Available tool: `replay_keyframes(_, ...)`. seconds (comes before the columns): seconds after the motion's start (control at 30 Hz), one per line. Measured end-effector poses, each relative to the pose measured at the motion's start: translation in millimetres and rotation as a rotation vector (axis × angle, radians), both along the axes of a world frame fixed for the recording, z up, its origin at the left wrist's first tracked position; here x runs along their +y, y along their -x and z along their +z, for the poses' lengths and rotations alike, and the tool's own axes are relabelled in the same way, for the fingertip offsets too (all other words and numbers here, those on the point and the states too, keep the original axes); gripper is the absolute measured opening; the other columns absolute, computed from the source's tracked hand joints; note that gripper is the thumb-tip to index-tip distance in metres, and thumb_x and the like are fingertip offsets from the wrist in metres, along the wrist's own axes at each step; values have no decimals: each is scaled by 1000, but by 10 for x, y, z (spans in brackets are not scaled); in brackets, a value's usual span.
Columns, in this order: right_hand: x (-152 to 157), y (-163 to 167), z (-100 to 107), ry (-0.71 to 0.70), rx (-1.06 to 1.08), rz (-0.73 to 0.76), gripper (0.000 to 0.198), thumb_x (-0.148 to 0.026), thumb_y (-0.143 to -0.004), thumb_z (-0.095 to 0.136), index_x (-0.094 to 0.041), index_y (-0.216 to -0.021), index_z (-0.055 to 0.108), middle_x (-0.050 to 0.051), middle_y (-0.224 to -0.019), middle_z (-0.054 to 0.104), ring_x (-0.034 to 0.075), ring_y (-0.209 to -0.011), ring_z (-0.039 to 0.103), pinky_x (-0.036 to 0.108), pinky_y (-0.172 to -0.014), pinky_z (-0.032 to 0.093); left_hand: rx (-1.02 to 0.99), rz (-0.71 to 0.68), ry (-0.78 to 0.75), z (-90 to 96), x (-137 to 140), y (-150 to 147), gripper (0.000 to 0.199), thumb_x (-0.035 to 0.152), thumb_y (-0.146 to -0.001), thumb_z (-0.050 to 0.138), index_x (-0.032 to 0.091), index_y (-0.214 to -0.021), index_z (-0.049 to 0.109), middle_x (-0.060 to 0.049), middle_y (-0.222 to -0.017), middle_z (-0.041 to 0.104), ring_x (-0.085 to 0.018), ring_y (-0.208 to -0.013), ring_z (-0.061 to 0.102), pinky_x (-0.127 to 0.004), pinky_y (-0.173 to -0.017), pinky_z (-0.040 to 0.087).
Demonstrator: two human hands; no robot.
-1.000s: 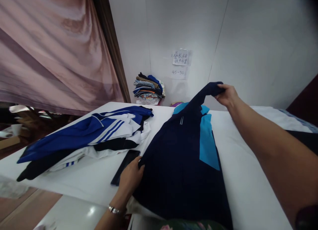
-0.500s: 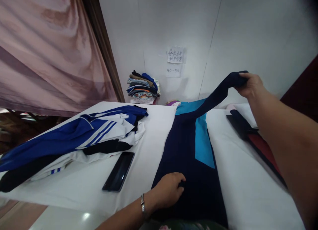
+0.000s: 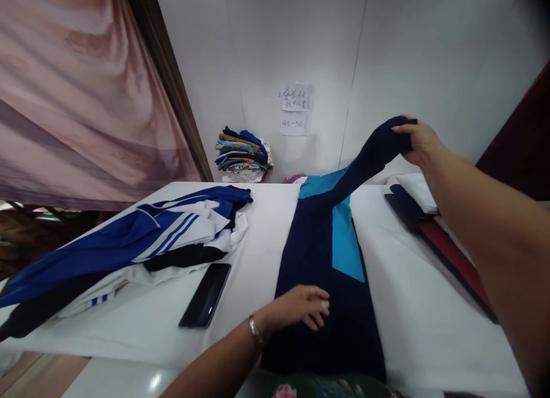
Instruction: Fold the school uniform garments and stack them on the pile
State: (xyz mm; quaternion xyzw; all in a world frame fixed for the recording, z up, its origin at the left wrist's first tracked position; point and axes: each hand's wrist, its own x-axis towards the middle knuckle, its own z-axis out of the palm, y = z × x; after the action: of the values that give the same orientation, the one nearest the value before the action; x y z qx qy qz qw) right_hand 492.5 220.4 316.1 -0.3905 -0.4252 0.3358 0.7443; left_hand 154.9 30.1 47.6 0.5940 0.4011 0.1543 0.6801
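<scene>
A navy top (image 3: 313,243) with teal panels lies lengthwise on the white-covered table, folded into a long narrow shape. My right hand (image 3: 419,140) grips the cuff end of its navy sleeve (image 3: 365,157), which is raised and stretches from the garment's far end up to the right. Over the lower part of the top, my left hand (image 3: 303,307) hovers or rests with its fingers loosely apart, holding nothing; whether it touches the cloth I cannot tell. A silver bracelet (image 3: 255,329) is on my left wrist.
Left of the top lie a black phone (image 3: 205,295) and a heap of blue, white and black clothes (image 3: 172,232). Folded garments (image 3: 455,260) lie at right. A clothes stack (image 3: 243,154) stands by the wall, under handwritten signs (image 3: 295,106). A pink curtain (image 3: 86,89) hangs at left.
My left hand has let go of the dark cloth it pinched, and its fingers have spread. The right hand still holds the sleeve, which now hangs wider. The view has shifted slightly.
</scene>
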Motion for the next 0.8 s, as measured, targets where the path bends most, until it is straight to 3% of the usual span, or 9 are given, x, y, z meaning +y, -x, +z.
replay_keyframes(0.07, -77, 7, 63, 3, -47, -3, 33, 12, -73, 56, -8, -99, 59, -3, -73, 63, 7, -69, 61, 27, -74, 46, 9, 160, -90, 57, 233, 100, 44, 48, -76, 62, 20, -109, 63, -10, -95, 67, -21, -78, 66, -38, -71, 55)
replay_keyframes(0.17, -166, -42, 135, 13, -117, -37, 42, 13, -74, 55, -6, -111, 58, -2, -76, 65, 6, -67, 60, 28, -74, 45, 194, 425, -542, 133, 690, 215, 38, 41, -83, 56, 17, -111, 63, -13, -114, 66, -26, -107, 61, -42, -99, 45)
replay_keyframes(0.27, -217, -100, 137, 40, -143, -61, 47, 12, -74, 55, -6, -118, 57, -2, -77, 65, 5, -66, 60, 28, -74, 44, 312, 435, -789, 107, 1143, 133, 41, 36, -83, 57, 16, -119, 60, -15, -141, 49, -27, -135, 38, -41, -116, 21)
replay_keyframes(0.4, -244, -133, 90, 72, -139, -92, 49, 13, -74, 56, -6, -119, 57, -2, -76, 66, 6, -66, 59, 26, -73, 44, 514, 361, -778, -12, 1545, -270, 59, 43, -85, 55, 14, -135, 46, -17, -154, 28, -30, -145, 17, -48, -118, 5)
replay_keyframes(0.53, -279, -96, 126, 102, -161, -107, 50, 12, -75, 57, -8, -121, 58, -3, -74, 65, 7, -67, 60, 25, -72, 45, 582, 197, -809, -147, 1664, -679, 70, 55, -85, 49, 12, -140, 42, -19, -152, 32, -32, -145, 16, -50, -117, -1)
replay_keyframes(0.63, -390, 67, 179, 83, -221, -14, 51, 10, -75, 57, -12, -121, 59, -2, -79, 66, 8, -72, 62, 24, -71, 47, 555, 139, -824, -247, 1648, -840, 72, 58, -83, 51, 13, -139, 44, -18, -153, 31, -31, -145, 16, -48, -117, -4)
replay_keyframes(0.73, -665, 401, 68, 120, -411, 130, 55, 7, -71, 61, -19, -120, 61, 0, -85, 69, 13, -73, 65, 28, -71, 52, 368, 202, -652, -284, 1662, -865, 68, 52, -77, 64, 16, -133, 51, -16, -155, 26, -33, -146, 8, -51, -117, -4)
replay_keyframes(0.8, -943, 697, -192, 148, -637, 278, 62, 2, -67, 67, -25, -122, 62, 0, -89, 71, 18, -77, 67, 34, -74, 55, 219, 287, -487, -259, 1727, -812, 58, 44, -76, 70, 18, -125, 56, -15, -152, 33, -33, -144, 17, -52, -117, 8)
